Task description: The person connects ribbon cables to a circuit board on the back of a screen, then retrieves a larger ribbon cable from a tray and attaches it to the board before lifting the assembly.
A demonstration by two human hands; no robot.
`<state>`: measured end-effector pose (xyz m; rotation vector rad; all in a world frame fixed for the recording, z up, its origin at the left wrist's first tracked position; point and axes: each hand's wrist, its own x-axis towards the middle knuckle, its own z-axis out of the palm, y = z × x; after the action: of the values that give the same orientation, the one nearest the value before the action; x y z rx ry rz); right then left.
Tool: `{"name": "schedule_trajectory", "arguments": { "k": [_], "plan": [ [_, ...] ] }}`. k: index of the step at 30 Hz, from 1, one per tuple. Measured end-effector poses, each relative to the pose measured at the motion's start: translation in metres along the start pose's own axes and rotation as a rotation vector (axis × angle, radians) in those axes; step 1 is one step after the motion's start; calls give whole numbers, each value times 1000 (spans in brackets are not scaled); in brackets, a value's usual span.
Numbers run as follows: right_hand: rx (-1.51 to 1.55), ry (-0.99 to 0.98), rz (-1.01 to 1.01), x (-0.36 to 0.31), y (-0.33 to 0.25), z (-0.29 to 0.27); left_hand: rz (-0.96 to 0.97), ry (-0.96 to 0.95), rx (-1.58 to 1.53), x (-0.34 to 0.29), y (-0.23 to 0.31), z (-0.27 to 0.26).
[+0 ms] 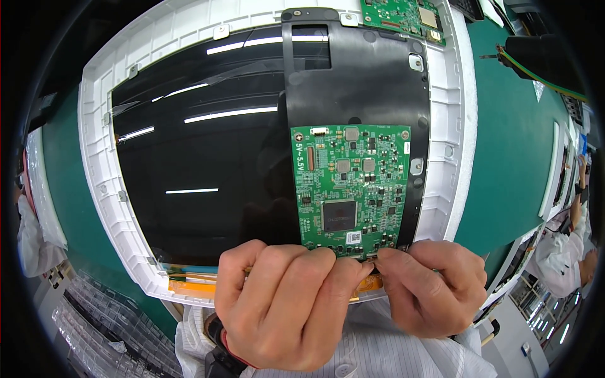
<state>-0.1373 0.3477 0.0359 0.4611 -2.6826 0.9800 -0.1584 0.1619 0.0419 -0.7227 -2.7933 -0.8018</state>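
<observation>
Head view: a white frame [444,135] lies on the green table [507,145], carrying a glossy black panel [201,154] and, over the panel's right part, a black plate [356,97]. The board [353,189], green, lies on the plate's lower part, toward the frame's lower right corner. It bears a large dark chip [339,216] and, near its lower edge, a small white label [353,237].

The left hand [287,305] reaches over the frame's lower edge, fingers curled, thumb and forefinger at the board's lower edge. The right hand [432,286] works at the same edge, by the board's lower right corner, thumb and forefinger drawn close. The hands nearly meet there; whether either grips anything is hidden and cannot be told.

An orange strip [191,288] along the frame's lower edge shows on both sides of the left hand. A second board [400,17] sits at the frame's upper right corner. A person in white [561,264] is beyond the table's right edge.
</observation>
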Motion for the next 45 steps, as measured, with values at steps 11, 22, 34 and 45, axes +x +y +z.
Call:
{"name": "schedule_trajectory", "arguments": {
  "k": [11,22,34,45],
  "plan": [
    [-76,-38,-164,-7,9,-3,-25,8,-20,0,0,0],
    [-303,-72,-366,-5,8,-7,-31,7,-39,1,0,-1],
    [85,96,106,12,4,-15,-36,-33,-101,-2,-8,-32],
    [44,-37,42,17,-8,-10,21,-141,-309,-15,-30,-36]
  ]
}}
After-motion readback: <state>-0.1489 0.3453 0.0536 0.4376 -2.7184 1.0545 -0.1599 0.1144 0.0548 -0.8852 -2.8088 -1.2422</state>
